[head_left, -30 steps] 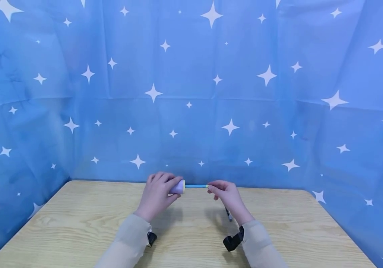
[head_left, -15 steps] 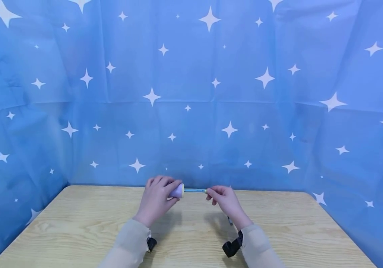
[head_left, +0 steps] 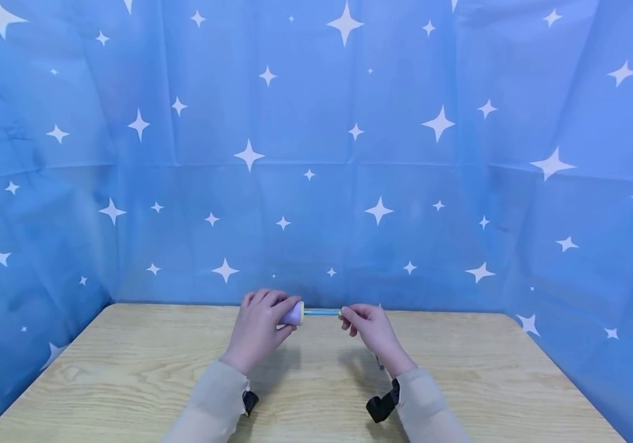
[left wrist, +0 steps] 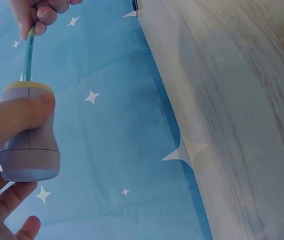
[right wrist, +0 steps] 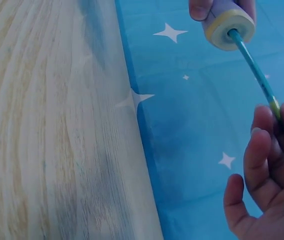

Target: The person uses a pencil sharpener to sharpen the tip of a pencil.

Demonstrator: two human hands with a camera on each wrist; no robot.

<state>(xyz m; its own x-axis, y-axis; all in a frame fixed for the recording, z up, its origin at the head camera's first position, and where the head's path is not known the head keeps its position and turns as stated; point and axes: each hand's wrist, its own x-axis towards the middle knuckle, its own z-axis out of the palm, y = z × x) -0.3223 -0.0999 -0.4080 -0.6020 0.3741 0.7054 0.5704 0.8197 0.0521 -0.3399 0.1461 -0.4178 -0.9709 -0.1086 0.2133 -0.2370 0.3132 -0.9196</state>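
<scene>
My left hand (head_left: 258, 329) grips a lavender pencil sharpener (left wrist: 29, 135) with a yellow rim, held sideways over the far part of the table. In the left wrist view the thumb lies across its body. A blue-green pencil (head_left: 321, 312) has one end in the hole in the sharpener's face, as the right wrist view shows. The pencil's yellow-green end (right wrist: 275, 106) is pinched between thumb and fingertips of my right hand (head_left: 374, 332). How deep the pencil sits is hidden inside the sharpener.
Below both hands lies a wood-grain table (head_left: 128, 369). A blue curtain (head_left: 316, 123) with white stars stands behind and beside it. A small dark slim thing (head_left: 380, 363) shows partly behind the right wrist. Black wrist cameras (head_left: 382, 406) hang under the sleeves.
Both hands keep nearly the same place and hold. The right fingers and the pencil's visible side look slightly turned since a second ago. The head view has shifted a little.
</scene>
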